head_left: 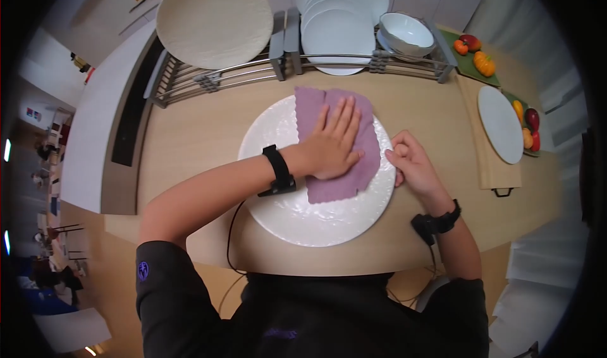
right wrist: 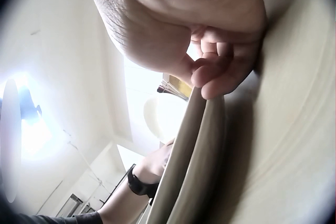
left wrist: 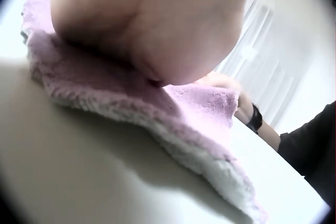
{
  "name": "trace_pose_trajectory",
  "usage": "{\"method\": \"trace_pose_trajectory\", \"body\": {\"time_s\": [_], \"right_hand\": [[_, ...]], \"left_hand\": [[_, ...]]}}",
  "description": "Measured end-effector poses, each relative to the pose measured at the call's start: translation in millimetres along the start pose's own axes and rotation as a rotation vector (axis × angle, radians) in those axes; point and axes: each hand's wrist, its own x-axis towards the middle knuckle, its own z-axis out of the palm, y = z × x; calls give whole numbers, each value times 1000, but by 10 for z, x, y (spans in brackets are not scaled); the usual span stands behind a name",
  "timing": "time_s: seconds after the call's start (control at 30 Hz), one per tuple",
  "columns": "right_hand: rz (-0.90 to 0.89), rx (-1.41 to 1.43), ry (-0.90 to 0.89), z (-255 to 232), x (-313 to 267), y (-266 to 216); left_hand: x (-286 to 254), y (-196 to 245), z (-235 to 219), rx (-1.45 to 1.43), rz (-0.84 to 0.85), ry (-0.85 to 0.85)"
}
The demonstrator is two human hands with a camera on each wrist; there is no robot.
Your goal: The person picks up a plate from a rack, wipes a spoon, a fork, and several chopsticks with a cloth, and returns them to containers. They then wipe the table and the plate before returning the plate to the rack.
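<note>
A large white plate [head_left: 272, 216] with a glossy, rippled surface lies in front of the person at the table's near side. Over its middle is spread a purple cloth [head_left: 370, 130] with a scalloped edge. The left hand [head_left: 334, 144] lies flat on this cloth, fingers extended and pointing away. In the left wrist view the cloth [left wrist: 100, 85] shows a fluffy pale underside, and the heel of the hand presses on it. At the plate's right rim, the right hand [head_left: 414, 168] pinches the edge between thumb and curled fingers. The right wrist view shows the plate's rim [right wrist: 181, 161] held at the fingertips.
Behind the plate stands a metal dish rack [head_left: 240, 67] with a big cream plate [head_left: 215, 23], several white plates [head_left: 338, 39] and bowls [head_left: 408, 34]. To the right, an oval white plate [head_left: 501, 124] lies on a wooden board [head_left: 474, 149], near toy-like vegetables [head_left: 484, 64].
</note>
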Motion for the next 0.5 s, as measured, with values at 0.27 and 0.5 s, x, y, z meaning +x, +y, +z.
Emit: {"method": "trace_pose_trajectory", "body": {"time_s": [0.27, 0.5], "right_hand": [[32, 172, 261, 180, -15, -90], [36, 27, 25, -27, 25, 42]], "left_hand": [[-119, 786, 211, -196, 266, 165], [-922, 950, 142, -231, 337, 123]]}}
